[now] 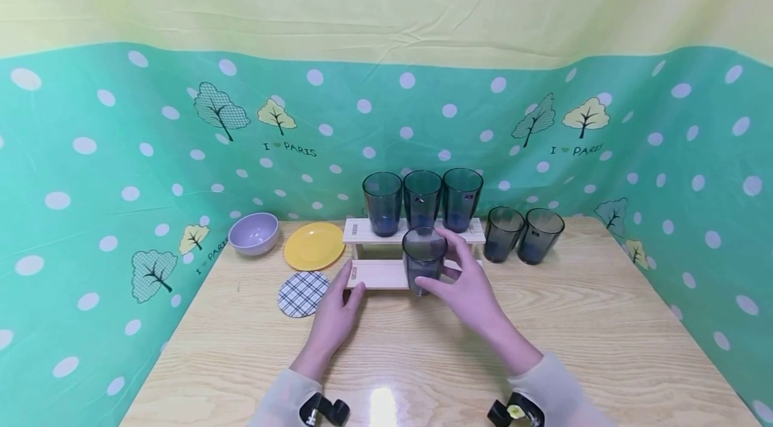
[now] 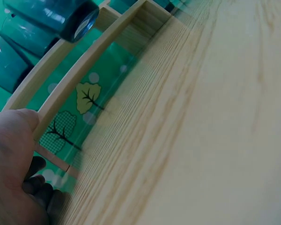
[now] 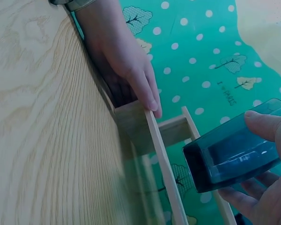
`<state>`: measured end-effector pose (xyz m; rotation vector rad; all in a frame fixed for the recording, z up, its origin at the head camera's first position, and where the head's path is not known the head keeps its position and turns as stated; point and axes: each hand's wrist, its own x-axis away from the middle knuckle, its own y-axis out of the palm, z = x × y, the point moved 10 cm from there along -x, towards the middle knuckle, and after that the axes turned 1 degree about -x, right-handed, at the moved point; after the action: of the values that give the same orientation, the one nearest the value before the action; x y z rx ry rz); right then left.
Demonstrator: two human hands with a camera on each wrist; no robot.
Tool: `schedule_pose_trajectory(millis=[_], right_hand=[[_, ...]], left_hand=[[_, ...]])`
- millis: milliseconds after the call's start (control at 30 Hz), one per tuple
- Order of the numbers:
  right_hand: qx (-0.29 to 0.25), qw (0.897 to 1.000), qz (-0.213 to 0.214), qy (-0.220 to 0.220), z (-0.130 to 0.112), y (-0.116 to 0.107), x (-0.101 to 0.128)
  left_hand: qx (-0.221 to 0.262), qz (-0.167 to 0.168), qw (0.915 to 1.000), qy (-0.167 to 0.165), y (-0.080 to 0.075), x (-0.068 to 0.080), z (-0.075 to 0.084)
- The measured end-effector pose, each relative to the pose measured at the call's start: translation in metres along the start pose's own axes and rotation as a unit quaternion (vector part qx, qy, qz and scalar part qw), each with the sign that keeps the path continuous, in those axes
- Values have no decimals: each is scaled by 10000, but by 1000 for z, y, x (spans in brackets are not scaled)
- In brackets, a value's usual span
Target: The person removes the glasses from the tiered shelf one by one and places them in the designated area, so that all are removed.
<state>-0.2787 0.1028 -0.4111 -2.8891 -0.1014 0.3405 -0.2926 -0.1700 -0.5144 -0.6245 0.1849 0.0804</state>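
Observation:
A two-step wooden shelf (image 1: 380, 275) stands on the table in the head view. My left hand (image 1: 331, 321) grips the left end of its lower step; in the left wrist view the thumb (image 2: 27, 117) lies on the board's edge. A dark, clear glass tumbler (image 1: 425, 249) is held in my right hand (image 1: 474, 298), thumb on the near side and fingers round the far side. In the right wrist view the tumbler (image 3: 234, 152) is close over the lower board, its base towards the wood. Three matching tumblers (image 1: 383, 204) stand in a row on the upper step.
Two more tumblers (image 1: 504, 233) stand on the table right of the shelf. To the left are a purple bowl (image 1: 253, 233), a yellow plate (image 1: 314, 246) and a round checked coaster (image 1: 304, 294), close to my left hand. A green dotted cloth (image 1: 338, 118) hangs behind and at both sides.

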Motion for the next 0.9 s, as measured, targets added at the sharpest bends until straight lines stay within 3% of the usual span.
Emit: schedule_pose_trajectory(millis=[433, 900], right_hand=[[232, 9997, 82, 44, -2, -48, 11], [672, 9963, 529, 38, -7, -112, 26]], left_hand=[[36, -11, 10000, -2, 1, 0, -1], [50, -19, 10000, -4, 1, -1, -3]])
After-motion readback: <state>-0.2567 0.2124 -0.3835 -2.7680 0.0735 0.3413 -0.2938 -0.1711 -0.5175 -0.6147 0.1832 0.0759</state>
